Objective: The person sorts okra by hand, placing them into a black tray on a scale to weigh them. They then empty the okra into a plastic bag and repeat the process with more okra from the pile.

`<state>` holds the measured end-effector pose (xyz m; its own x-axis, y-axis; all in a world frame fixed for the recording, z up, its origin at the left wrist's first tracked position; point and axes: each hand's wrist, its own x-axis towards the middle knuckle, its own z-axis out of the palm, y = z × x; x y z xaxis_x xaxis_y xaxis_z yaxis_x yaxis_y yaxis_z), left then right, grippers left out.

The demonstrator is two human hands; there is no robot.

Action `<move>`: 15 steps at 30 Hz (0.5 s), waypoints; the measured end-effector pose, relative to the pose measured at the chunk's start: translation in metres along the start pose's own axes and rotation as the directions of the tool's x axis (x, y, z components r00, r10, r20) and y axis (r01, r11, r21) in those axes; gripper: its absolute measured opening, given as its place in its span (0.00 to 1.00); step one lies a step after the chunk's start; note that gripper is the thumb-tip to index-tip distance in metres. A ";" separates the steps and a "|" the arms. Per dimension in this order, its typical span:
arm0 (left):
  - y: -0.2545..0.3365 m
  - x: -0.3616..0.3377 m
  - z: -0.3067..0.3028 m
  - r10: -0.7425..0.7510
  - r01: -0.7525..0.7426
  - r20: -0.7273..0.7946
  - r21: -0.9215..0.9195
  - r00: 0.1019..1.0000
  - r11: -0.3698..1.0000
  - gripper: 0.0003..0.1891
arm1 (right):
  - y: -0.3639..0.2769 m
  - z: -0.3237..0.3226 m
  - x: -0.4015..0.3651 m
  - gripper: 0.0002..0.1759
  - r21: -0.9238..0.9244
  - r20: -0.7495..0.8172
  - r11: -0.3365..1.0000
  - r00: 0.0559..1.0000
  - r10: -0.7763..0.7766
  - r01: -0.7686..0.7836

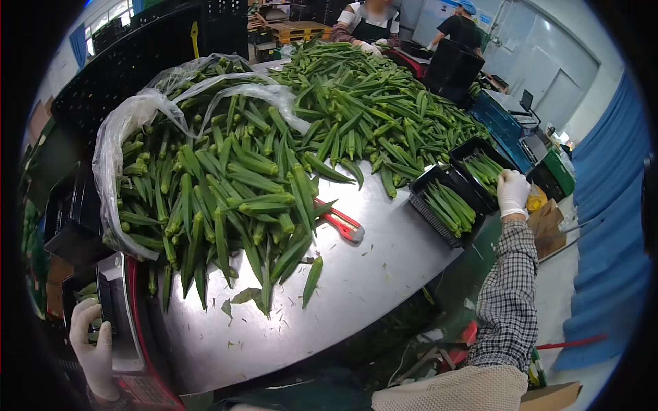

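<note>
My right hand, in a white glove with a checked sleeve, reaches to the right edge of the steel table and grips the rim of a black tray of okra. A second black tray of okra sits beside it on the left. My left hand, also gloved, rests at the lower left on a black tray that stands on a red-framed scale; its fingers curl over the tray's edge. A big heap of loose okra covers the table.
A clear plastic bag wraps the heap's left side. A red utility knife lies by the heap. Black crates stand to the left, a blue crate to the right. Two people work at the far end.
</note>
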<state>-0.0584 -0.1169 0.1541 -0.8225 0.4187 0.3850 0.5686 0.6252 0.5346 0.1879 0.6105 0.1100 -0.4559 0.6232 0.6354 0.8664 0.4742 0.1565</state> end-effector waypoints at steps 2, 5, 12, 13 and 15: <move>0.007 -0.010 0.004 0.015 -0.015 0.017 -0.022 1.000 1.000 0.16 | 0.021 -0.003 -0.012 0.09 0.411 -0.088 0.908 0.987 0.135 -0.087; 0.021 -0.026 0.016 0.007 0.001 0.060 -0.136 0.998 0.991 0.10 | 0.040 -0.041 -0.043 0.09 0.856 0.164 0.457 0.966 0.200 -0.240; 0.065 -0.026 0.070 0.119 -0.041 0.186 -0.375 0.975 0.926 0.10 | 0.041 -0.032 -0.049 0.09 0.535 -0.028 0.840 0.992 0.120 -0.086; 0.064 -0.028 0.079 0.147 -0.059 0.187 -0.410 0.971 0.910 0.10 | 0.032 -0.028 -0.041 0.09 0.466 -0.043 0.884 0.997 0.058 -0.032; 0.066 -0.030 0.090 0.111 0.004 0.226 -0.455 0.968 0.890 0.12 | 0.014 -0.022 -0.026 0.07 0.167 0.006 0.986 1.000 -0.014 0.013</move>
<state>0.0021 -0.0292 0.1103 -0.7365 0.6236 0.2621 0.5108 0.2586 0.8199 0.2164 0.5873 0.1120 -0.4692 0.6204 0.6285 0.8144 0.5792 0.0363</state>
